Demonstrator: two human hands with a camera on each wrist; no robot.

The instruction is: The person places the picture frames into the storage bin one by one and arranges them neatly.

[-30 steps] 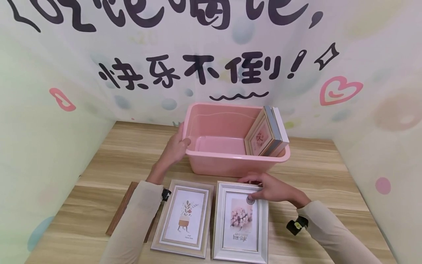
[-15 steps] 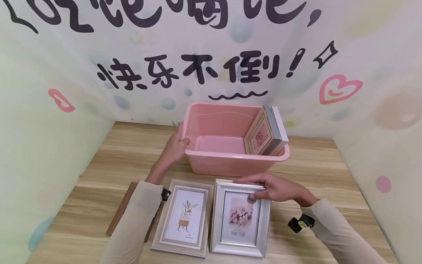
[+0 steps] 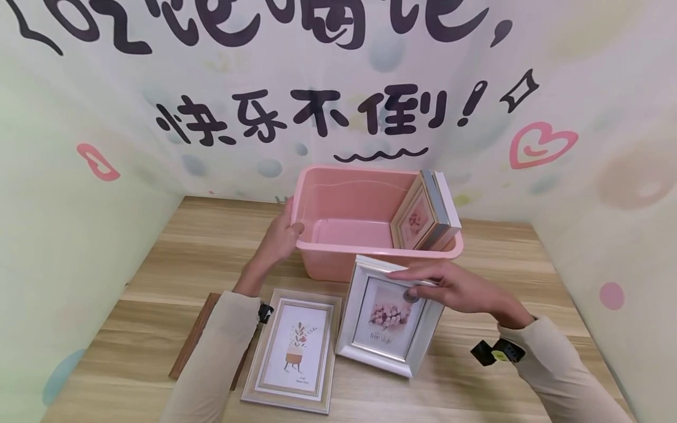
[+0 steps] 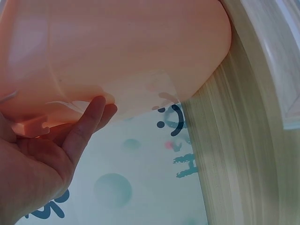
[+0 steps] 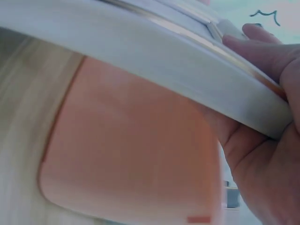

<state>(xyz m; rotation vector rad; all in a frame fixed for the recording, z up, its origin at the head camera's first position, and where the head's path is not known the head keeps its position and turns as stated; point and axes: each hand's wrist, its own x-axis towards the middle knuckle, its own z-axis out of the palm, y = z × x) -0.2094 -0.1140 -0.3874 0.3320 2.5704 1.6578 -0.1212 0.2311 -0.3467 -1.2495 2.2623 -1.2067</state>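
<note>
My left hand (image 3: 279, 239) grips the left end of a pink plastic bin (image 3: 330, 264), thumb over the rim. In the left wrist view its fingers (image 4: 89, 124) lie along the bin's outer wall. My right hand (image 3: 462, 289) holds a silver-white picture frame (image 3: 390, 320) by its upper right corner, thumb on the front face. The frame shows pink flowers and leans with its top edge raised, overlapping the bin's front wall. The right wrist view catches the frame's pale side (image 5: 154, 70) between thumb and fingers.
Several picture frames (image 3: 418, 223) stand on edge at the bin's right end. A beige frame with a potted plant print (image 3: 293, 352) lies flat on the wooden table (image 3: 211, 229). Beside it, a brown frame (image 3: 193, 338) is partly covered by the left sleeve. A printed wall backdrop rises behind.
My right hand has lifted the silver-white frame off the table, tilting its top up and moving it toward the bin. My left hand has stayed on the bin's rim.
</note>
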